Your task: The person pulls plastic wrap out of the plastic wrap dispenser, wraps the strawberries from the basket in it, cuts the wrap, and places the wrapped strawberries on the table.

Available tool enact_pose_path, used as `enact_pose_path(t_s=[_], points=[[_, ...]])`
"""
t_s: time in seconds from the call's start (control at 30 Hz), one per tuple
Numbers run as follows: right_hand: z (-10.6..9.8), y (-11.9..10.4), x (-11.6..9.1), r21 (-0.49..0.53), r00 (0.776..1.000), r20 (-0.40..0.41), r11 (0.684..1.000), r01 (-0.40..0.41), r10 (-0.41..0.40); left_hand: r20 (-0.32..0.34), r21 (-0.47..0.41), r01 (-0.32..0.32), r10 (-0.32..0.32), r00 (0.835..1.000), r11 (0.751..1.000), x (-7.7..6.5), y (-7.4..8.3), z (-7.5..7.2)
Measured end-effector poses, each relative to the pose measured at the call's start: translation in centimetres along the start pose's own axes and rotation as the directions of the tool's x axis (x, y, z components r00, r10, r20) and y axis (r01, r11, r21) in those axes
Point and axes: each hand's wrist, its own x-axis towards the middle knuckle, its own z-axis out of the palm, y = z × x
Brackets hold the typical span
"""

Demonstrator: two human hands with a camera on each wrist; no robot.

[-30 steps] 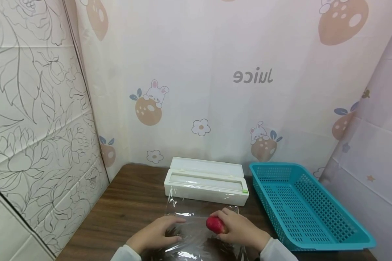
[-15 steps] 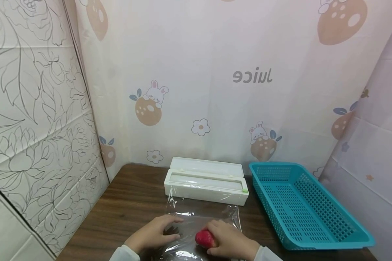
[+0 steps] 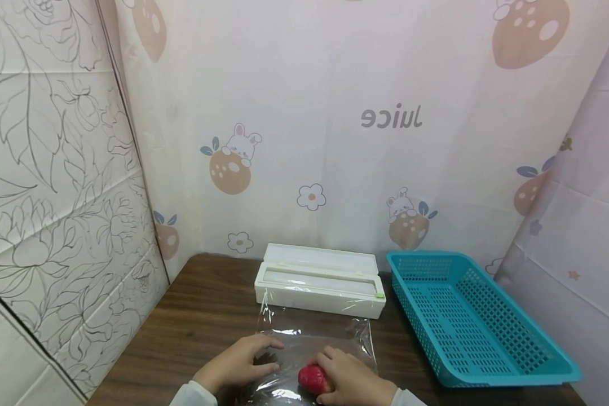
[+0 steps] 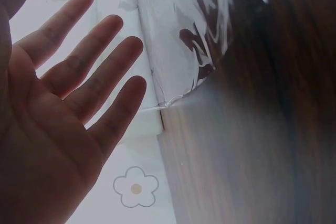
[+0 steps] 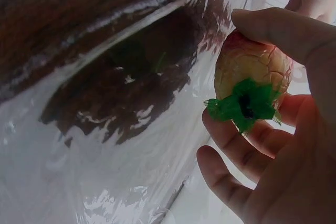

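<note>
A red strawberry is held between the thumb and fingers of my right hand, low over a sheet of cling film. In the right wrist view the strawberry shows a pale yellowish end and a green leafy cap. To its left my left hand stays near the film's left side with its fingers apart. Nothing lies in that hand in the left wrist view, where the fingers are spread. The film runs forward to a white cling film box with its lid raised.
A teal plastic basket with slotted walls stands to the right of the box. Everything rests on a dark wooden table. Patterned curtains close off the back and sides.
My right hand has moved left and toward me with the strawberry, coming lower over the film. The left hand has hardly moved.
</note>
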Motion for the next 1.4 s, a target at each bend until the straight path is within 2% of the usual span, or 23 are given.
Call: enact_pose_path(t_s=[0.27, 0.53, 0.67, 0.83, 0.97, 1.17, 1.4], points=[[0.5, 0.2, 0.2, 0.011, 0.999, 0.038, 1.0, -0.014, 0.014, 0.004, 0.004, -0.017, 0.017, 1.0, 1.0, 0.1, -0.1, 0.2], [1.0, 0.1, 0.4, 0.11, 0.996, 0.085, 0.993, -0.044, 0.035, -0.013, 0.004, -0.041, 0.041, 0.999, 0.999, 0.0, -0.2, 0.4], [1.5, 0.2, 0.4, 0.119, 0.997, 0.073, 0.992, -0.03, 0.022, -0.012, -0.007, -0.058, 0.058, 0.998, 0.998, -0.1, -0.1, 0.6], [1.7, 0.3, 0.3, 0.078, 0.999, 0.036, 0.997, 0.013, -0.016, 0.02, -0.063, -0.034, 0.035, 0.999, 0.997, 0.0, 0.0, 0.6], [1.8, 0.4, 0.2, 0.07, 1.0, 0.028, 0.997, 0.012, -0.014, 0.039, -0.079, -0.024, 0.027, 0.999, 0.997, 0.0, 0.0, 0.7], [1.4, 0.6, -0.1, 0.119, 0.999, 0.046, 0.992, -0.032, 0.027, 0.036, -0.082, -0.044, 0.047, 0.998, 0.996, 0.1, 0.0, 0.8], [0.5, 1.4, -1.1, 0.197, 0.987, 0.099, 0.97, -0.145, 0.128, 0.031, -0.094, -0.067, 0.07, 0.997, 0.993, 0.1, 0.1, 0.8]])
